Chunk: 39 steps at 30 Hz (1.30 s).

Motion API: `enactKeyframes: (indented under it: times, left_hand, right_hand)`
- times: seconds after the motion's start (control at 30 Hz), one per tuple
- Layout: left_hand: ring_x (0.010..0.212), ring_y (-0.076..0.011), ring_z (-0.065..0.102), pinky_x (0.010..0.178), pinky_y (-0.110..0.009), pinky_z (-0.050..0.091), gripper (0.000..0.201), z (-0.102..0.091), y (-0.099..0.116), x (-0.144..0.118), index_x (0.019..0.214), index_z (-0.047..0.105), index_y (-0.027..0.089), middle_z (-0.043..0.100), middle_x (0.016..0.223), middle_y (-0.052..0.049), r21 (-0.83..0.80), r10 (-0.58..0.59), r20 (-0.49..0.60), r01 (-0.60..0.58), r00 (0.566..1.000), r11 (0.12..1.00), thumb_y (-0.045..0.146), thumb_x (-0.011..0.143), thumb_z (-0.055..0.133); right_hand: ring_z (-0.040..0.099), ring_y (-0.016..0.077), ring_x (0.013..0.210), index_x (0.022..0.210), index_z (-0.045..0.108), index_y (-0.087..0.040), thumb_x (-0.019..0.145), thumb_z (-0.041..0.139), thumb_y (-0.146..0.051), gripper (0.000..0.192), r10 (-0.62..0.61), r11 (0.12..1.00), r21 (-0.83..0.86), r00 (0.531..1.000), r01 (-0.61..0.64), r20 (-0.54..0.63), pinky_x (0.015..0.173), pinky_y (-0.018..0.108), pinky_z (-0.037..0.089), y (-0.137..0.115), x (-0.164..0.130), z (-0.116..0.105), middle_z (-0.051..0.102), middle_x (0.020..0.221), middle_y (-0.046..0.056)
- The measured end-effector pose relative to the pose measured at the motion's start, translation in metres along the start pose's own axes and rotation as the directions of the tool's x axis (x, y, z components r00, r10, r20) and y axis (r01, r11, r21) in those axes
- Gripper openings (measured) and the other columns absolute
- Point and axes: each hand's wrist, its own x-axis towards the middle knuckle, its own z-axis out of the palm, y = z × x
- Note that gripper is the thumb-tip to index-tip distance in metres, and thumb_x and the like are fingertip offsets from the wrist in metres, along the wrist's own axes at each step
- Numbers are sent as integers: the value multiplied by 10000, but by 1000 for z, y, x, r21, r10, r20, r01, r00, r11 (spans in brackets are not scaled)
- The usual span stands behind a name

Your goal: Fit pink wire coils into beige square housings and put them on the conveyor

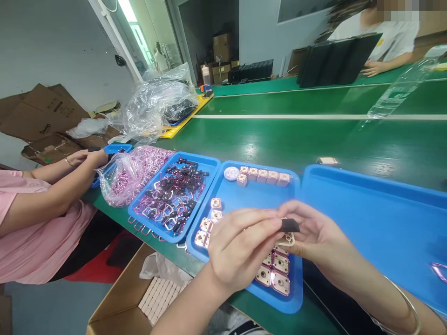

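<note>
You appear to be mid-assembly, fitting a small black piece [289, 225] onto a pale square part [287, 240] above the middle blue tray [244, 197]. Next, I judge, comes steady alignment and a firm press. Your left hand [240, 249] is curled, thumb and forefinger pinching the black piece's left edge. Your right hand [316, 235] is loosely closed, fingertips gripping the square part just beneath it, above the tray's near rows of finished squares [275, 272].

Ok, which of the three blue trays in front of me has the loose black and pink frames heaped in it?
The leftmost blue tray, beside the plastic bag. The middle tray under both hands holds square pinkish blocks, and the right tray is nearly bare.
</note>
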Motion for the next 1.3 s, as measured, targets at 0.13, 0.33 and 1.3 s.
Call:
enactKeyframes:
  times: [0.13, 0.33, 1.3]
  left_hand:
    - [935, -160, 684, 787, -270, 596, 253, 1, -1, 0, 1034, 632, 66, 696, 998, -113, 5, 7, -18, -7, 1000, 1000, 25, 787, 671]
    - [925, -146, 679, 794, -269, 594, 257, 1, -1, 0, 1045, 635, 102, 700, 995, -88, 20, 7, -32, -6, 999, 1000, 47, 796, 670]
    - [852, -139, 615, 787, -305, 523, 240, 6, 1, -17, 999, 669, 153, 652, 897, -32, -98, -234, -103, 224, 967, 970, 83, 774, 712]
  right_hand:
    - [676, 163, 715, 855, 595, -246, 650, 837, -235, 318, 0, 1000, 25, 1000, 0, 15, 627, 222, 553, -1, 1, 1, 651, 726, -12]
    - [685, 174, 729, 858, 595, -250, 661, 831, -257, 308, -2, 1000, 15, 1000, 2, 21, 662, 255, 564, -1, 1, 2, 672, 729, -13]
    - [652, 264, 1073, 868, 627, -238, 685, 821, -263, 268, -115, 991, -71, 992, 112, -50, 805, 305, 568, 3, 0, 1, 714, 1122, 97]
